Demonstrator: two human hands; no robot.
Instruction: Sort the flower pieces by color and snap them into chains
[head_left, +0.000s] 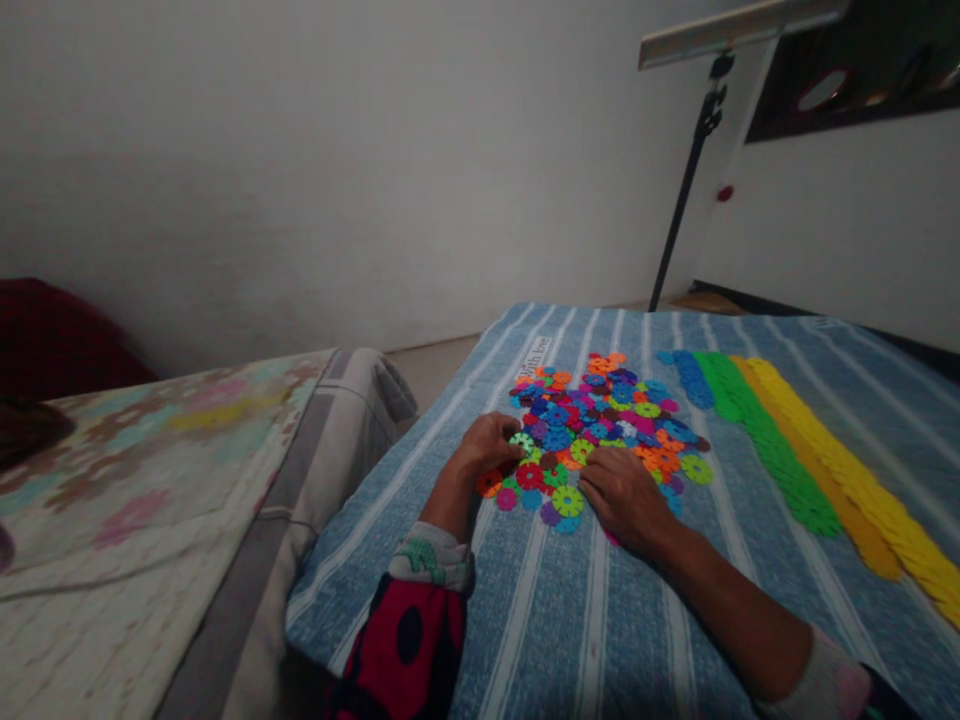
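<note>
A loose pile of notched plastic snowflake discs (556,438) in many colours lies on a blue striped cloth (517,580). My left hand (487,446) is at the pile's left edge, its fingers closed around a light green snowflake disc (521,440). At the near right side of the pile rests my right hand (626,490), palm down with fingers bent together. Its fingertips are among the discs, and whatever they hold is hidden. Near it lie a yellow-green disc (568,500) and some orange ones (660,455).
To the right, overlapping discs form long rows: blue (694,380), green (772,450), orange (847,500) and yellow (862,480). A bed with a flowered cover (187,450) stands at left, across a gap. Behind the table rises a black stand (682,190) near the wall.
</note>
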